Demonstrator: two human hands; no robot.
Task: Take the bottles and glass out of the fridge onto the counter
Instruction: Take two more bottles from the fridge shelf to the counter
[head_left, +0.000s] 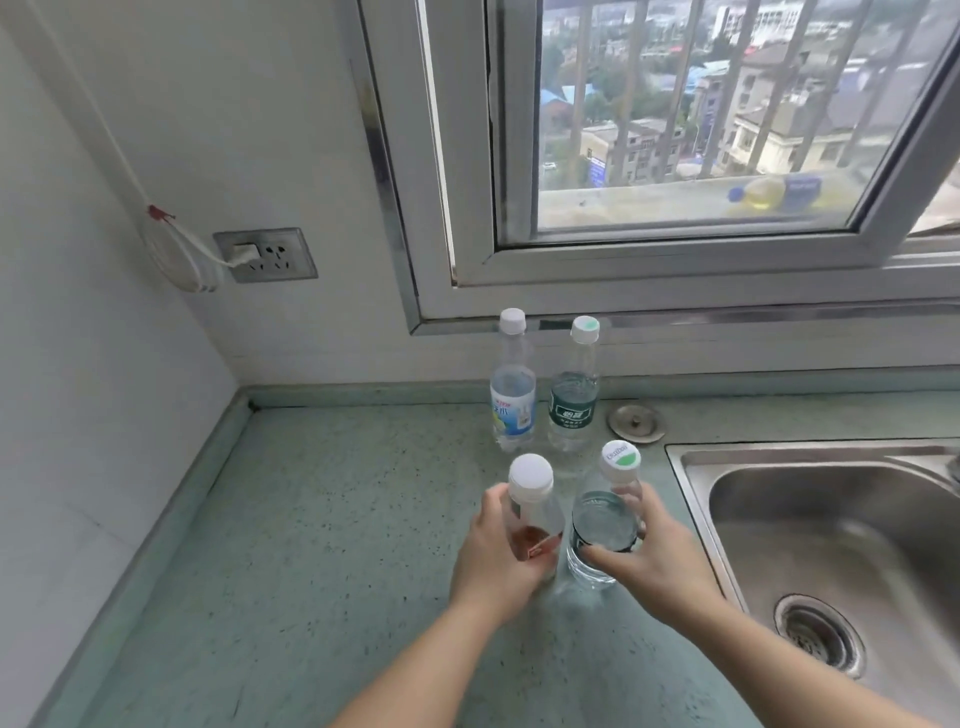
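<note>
One wide barred window (675, 130) fills the view from twelve to two o'clock, and a yellow bottle (769, 192) lies on the ledge outside it. Below it, the green speckled desk (337, 519) runs from the nine o'clock corner across to the steel sink (831, 519) at four o'clock, whose drain (818, 634) sits near the bottom edge.

Both forearms come in from six o'clock. The left hand (498, 556) has its fingers and thumb curled round a red-labelled bottle (535, 519) with a white cap. The right hand (649, 561) grips a dark-labelled bottle (602, 525) of clear water, thumb on the near side and fingers on the far side. These two bottles stand upright, just beside each other, near the middle of the desk. Their bases are down at the surface, though I cannot tell whether they rest on it.

At twelve o'clock from that pair, two more stand upright and free against the back wall: a blue-labelled bottle (512, 400) and, at its three o'clock, a green-labelled bottle (573, 400).

A round metal disc (636, 422) lies flat on the desk at three o'clock from the green-labelled one. A wall socket (265, 255) with a white plug sits at ten o'clock.
</note>
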